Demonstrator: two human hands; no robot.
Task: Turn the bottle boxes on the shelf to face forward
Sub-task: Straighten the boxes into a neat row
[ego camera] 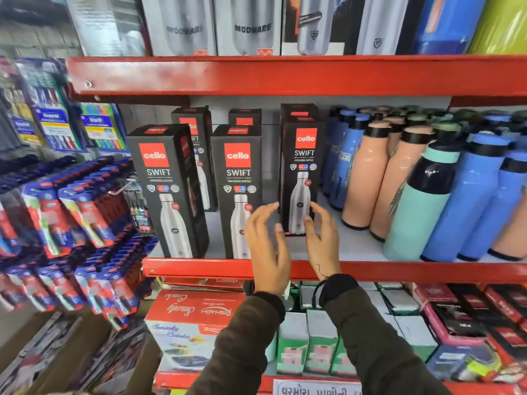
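Note:
Black Cello Swift bottle boxes stand on the middle red shelf. The left box and the middle box sit at the front edge, fronts outward. The right box stands further back, front outward, with more boxes behind each. My left hand is open just left of the right box's base, fingers spread, partly covering the middle box's lower corner. My right hand is open at that box's lower right, fingertips at its edge. Neither hand clasps the box.
Loose bottles in peach, teal and blue crowd the shelf right of the boxes. Toothbrush packs hang at left. Modware boxes fill the shelf above; a red carton and small green boxes lie below.

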